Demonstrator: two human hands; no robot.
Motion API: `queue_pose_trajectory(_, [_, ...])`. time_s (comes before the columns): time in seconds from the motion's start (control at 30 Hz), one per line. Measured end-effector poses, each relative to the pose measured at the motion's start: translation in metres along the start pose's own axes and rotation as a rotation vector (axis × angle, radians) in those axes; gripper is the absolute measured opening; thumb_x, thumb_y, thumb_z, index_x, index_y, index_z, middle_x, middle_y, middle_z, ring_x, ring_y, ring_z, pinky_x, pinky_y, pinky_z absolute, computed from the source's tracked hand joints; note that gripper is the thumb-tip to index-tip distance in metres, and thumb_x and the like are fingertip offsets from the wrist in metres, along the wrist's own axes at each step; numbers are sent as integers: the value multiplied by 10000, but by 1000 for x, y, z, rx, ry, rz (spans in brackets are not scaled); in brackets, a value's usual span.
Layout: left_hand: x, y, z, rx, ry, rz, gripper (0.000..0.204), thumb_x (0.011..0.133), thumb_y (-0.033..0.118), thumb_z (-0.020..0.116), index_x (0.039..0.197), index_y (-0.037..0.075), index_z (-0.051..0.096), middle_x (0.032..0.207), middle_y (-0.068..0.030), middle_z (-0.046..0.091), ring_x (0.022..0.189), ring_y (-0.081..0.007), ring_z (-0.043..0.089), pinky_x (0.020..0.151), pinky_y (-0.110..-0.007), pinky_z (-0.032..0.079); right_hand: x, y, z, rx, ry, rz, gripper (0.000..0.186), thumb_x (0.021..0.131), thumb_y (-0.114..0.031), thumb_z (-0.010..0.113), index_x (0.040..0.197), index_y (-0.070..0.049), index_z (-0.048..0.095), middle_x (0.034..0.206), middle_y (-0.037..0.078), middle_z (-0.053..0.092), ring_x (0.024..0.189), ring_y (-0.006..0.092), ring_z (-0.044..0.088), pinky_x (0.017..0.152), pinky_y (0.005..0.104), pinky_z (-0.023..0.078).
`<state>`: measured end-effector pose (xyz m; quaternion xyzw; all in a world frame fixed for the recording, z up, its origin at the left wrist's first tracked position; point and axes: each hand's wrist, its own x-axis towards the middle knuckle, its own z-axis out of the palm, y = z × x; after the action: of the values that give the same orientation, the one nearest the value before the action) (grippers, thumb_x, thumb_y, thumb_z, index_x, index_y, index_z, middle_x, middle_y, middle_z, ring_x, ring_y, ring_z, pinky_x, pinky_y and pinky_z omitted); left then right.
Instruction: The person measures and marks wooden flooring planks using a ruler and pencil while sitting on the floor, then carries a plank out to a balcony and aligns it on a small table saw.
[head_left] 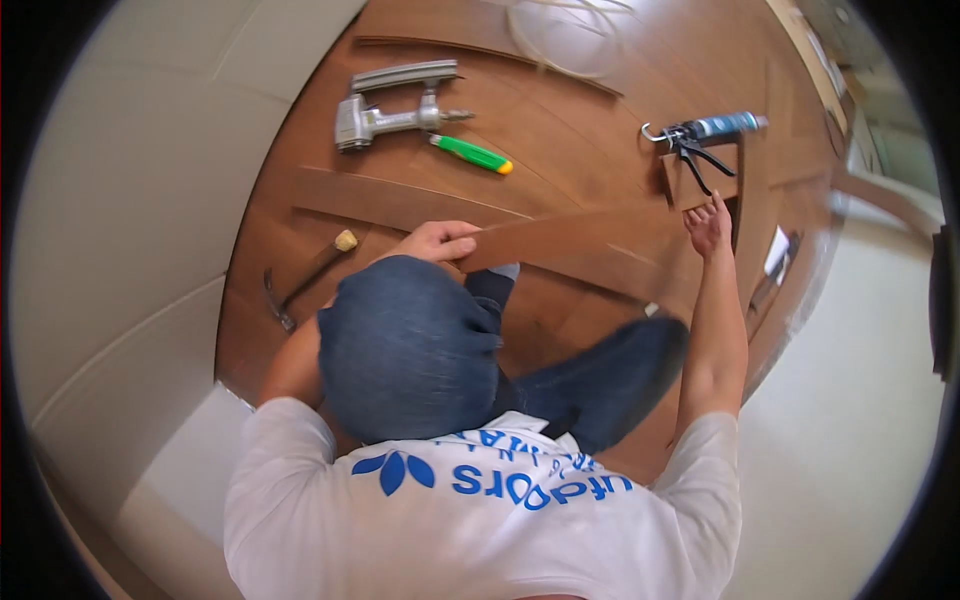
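A thin brown wooden strip [570,238] slants across in front of my bent knees, its right part smeared by motion. My left hand [437,241] grips its left end, thumb on top. At its far right end is my right hand [709,226], palm up with fingers stretched out; whether they touch the strip is hard to make out. Just beyond those fingers lies a caulking gun [690,140] with a blue tube, over a small wooden block [690,185]. Left of my knee rests a hammer [310,275] on the brown floor.
A silver nail gun [375,120] and a green utility knife [472,154] lie ahead. Long boards [400,200] cross the floor, with a coiled pale hose [575,40] at the back. On the left stands a white panelled surface [140,180]. Another tool [770,275] lies at right.
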<state>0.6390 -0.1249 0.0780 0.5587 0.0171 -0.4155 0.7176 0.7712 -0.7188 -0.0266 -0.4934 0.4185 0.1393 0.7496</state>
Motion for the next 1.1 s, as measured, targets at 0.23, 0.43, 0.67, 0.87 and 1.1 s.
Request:
queue_pose_trajectory(0.23, [61, 14, -27, 173, -171, -149, 385, 1030, 249, 654, 1327, 5, 661, 1031, -37, 716, 950, -106, 623, 844, -287, 522, -51, -30, 136, -849, -86, -808, 487, 1040, -259, 657, 1439, 1, 556, 1305, 101, 638, 1194, 187, 593, 1068, 327, 442])
queue_pose_trajectory(0.43, [121, 19, 24, 147, -340, -51, 273, 1034, 208, 634, 1210, 11, 705, 886, 11, 649, 841, -93, 575, 762, -280, 493, -237, 52, 191, -1764, -708, -860, 973, 728, -348, 880, 1530, -38, 425, 1530, 201, 483, 1423, 368, 451, 1187, 533, 343])
queue_pose_trajectory(0.67, [134, 16, 46, 563, -327, 75, 484, 954, 299, 742, 1340, 32, 621, 1161, -102, 656, 1082, -229, 611, 963, -365, 484, -274, 71, 77, -1614, -234, -633, 747, 744, -116, 826, 1414, -59, 500, 1224, 188, 605, 1184, 402, 573, 1045, 463, 465])
queue_pose_trajectory(0.87, [103, 3, -2, 1686, -16, 137, 1073, 704, 409, 914, 1564, 52, 383, 1507, -155, 458, 1399, -351, 421, 1165, -495, 321, -242, 80, -81, -1481, 23, -577, 742, 763, -134, 847, 1409, -6, 506, 1311, 238, 609, 1240, 437, 571, 1076, 457, 471])
queue_pose_trajectory(1.1, [104, -6, 14, 1833, -78, 54, 1016, 685, 317, 920, 1533, 76, 416, 1460, -131, 490, 1351, -339, 468, 1103, -467, 428, -168, 118, -224, -1247, 398, -290, 869, 818, -382, 867, 1478, 23, 472, 1390, 289, 603, 1331, 419, 556, 1110, 434, 457])
